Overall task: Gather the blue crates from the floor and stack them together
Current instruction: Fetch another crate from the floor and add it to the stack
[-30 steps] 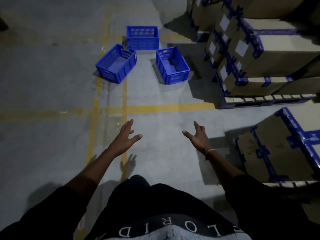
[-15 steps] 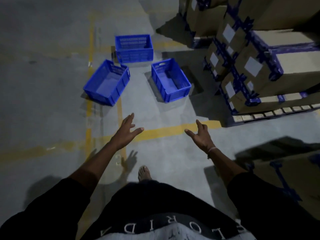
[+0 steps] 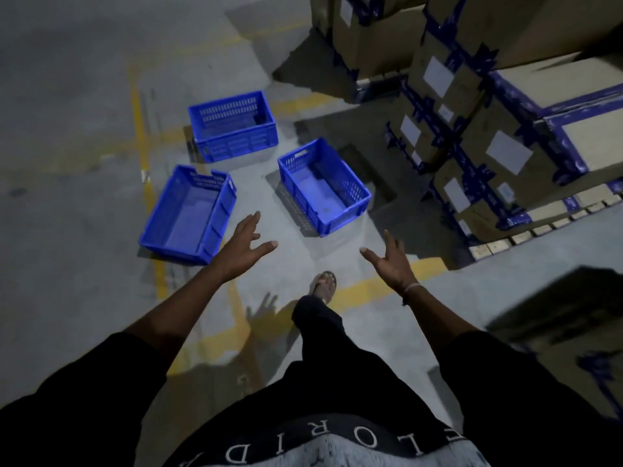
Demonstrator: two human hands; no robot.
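Floor [image 3: 67, 96]: grey concrete fills the frame, crossed by yellow painted lines [image 3: 143, 176] running up the left and across the lower middle.
Cardboard boxes [image 3: 505, 106]: a big stack fills the upper right of the frame, bound with blue tape and bearing white labels, sitting on a pallet [image 3: 526, 230] at right centre.
My body: black sleeves and black top with pale letters along the bottom edge; one dark trouser leg steps forward at lower centre.
Left crate [image 3: 188, 214]: blue, open side up, left of centre, on the floor across a yellow line; its near right corner sits just behind my left hand in the picture.
Far crate [image 3: 232, 124]: blue, slotted walls, upper centre, standing apart from the other two.
Right crate [image 3: 323, 187]: blue, just right of centre, angled, near the boxes' shadow.
Left hand [image 3: 244, 242]: centre of the frame, fingers spread, holding nothing, raised in front of me.
Right hand [image 3: 392, 261]: right of centre, fingers splayed, empty, a thin band at the wrist; well apart from my left.
Foot [image 3: 325, 284]: in a sandal, between my hands, at the edge of the yellow line.
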